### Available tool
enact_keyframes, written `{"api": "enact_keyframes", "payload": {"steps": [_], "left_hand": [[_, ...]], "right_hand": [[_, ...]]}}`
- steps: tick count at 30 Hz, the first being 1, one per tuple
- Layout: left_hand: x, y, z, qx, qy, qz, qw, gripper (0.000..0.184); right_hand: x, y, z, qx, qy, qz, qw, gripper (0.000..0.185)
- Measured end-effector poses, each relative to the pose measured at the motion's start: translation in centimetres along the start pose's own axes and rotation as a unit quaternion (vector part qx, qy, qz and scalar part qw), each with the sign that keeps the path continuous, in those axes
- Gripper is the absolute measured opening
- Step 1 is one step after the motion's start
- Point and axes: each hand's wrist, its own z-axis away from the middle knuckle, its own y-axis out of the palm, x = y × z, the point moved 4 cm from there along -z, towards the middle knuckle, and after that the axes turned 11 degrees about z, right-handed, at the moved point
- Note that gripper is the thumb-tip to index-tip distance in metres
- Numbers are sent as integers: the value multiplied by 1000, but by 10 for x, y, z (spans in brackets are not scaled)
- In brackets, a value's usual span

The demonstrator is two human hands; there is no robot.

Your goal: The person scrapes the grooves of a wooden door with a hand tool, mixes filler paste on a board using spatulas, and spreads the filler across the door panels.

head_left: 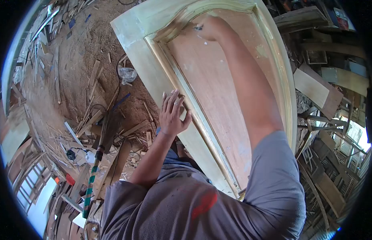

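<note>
A wooden panel door [218, 96] with a pale frame, raised moulding and a curved top edge lies in front of me. My left hand [174, 114] rests on the door's left frame beside the long moulding [196, 114], palm down with its fingers stretched out. Up at the far end of the recessed panel, my right hand [212, 29] is closed near the inner corner of the moulding. A small dark tip pokes out from its fingers, but the rest of the thing is hidden. Pale spots and smears mark the panel.
Wood scraps and offcuts [96, 76] litter the dirt floor on the left, with a crumpled clear plastic bag [127, 75] among them. A pole wrapped in green tape [89, 190] stands at lower left. Boards [314, 86] and timber pieces are piled along the right.
</note>
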Motion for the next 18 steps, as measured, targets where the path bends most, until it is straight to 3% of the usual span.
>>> {"api": "enact_keyframes", "payload": {"steps": [6,9,12,14,18], "left_hand": [[-1,-1,-1,8,-18,0,1000,52],[0,0,0,8,-25,10,1000,52],[3,2,2,1,-16,14,1000,52],[2,1,0,2,-10,-6,1000,51],[1,5,1,-2,11,-11,1000,51]], "right_hand": [[-13,16,53,45,-27,22,998,29],[-14,13,80,136,-25,78,987,31],[-3,-24,58,48,-67,50,995,32],[0,-38,38,51,-56,26,997,29],[-20,19,41,61,-15,21,998,26]]}}
